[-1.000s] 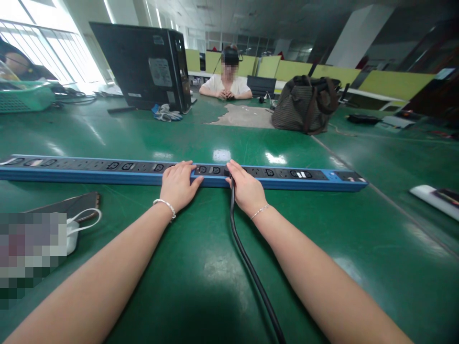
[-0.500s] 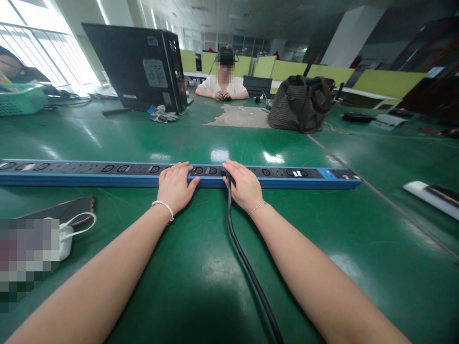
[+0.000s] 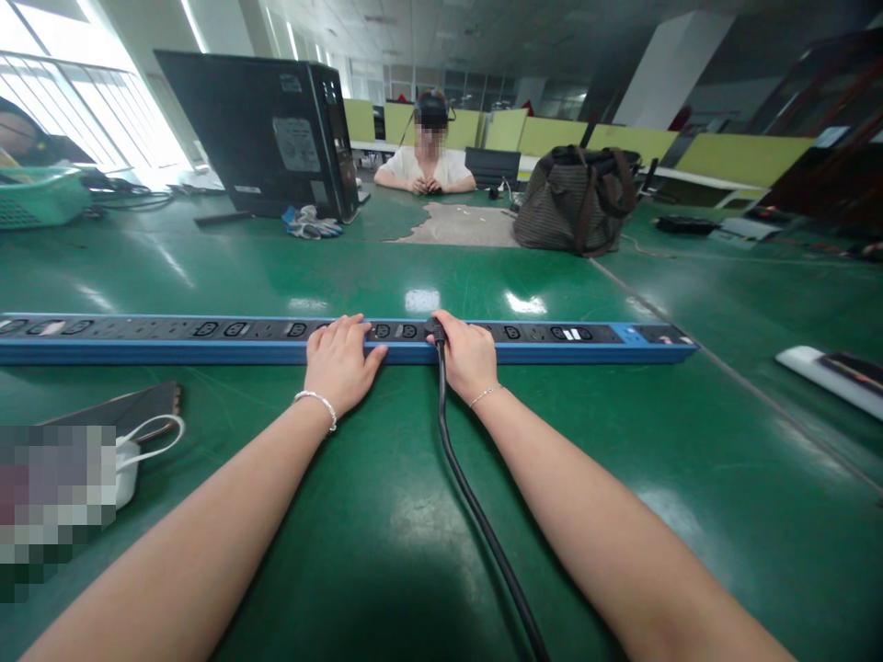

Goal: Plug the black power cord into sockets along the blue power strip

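Note:
A long blue power strip (image 3: 552,353) with black sockets lies across the green table. My left hand (image 3: 341,363) rests over its middle, fingers on the socket face and thumb on the near edge, closed around the strip. Just to the right, my right hand (image 3: 469,357) grips a black plug (image 3: 436,329) at the sockets; whether it is fully seated cannot be made out. From the plug a thick black cable (image 3: 475,510) runs down toward me between my forearms.
Behind the strip are a black computer case (image 3: 262,138), gloves (image 3: 312,222) and a dark bag (image 3: 576,202). A person (image 3: 428,165) sits opposite. At left are a green basket (image 3: 45,198), a phone (image 3: 148,405) and a white charger (image 3: 126,473); a white object (image 3: 828,377) lies right.
My right hand has shifted slightly and its fingers have drawn back, so more of the black plug shows. My left hand has stayed nearly in place on the strip.

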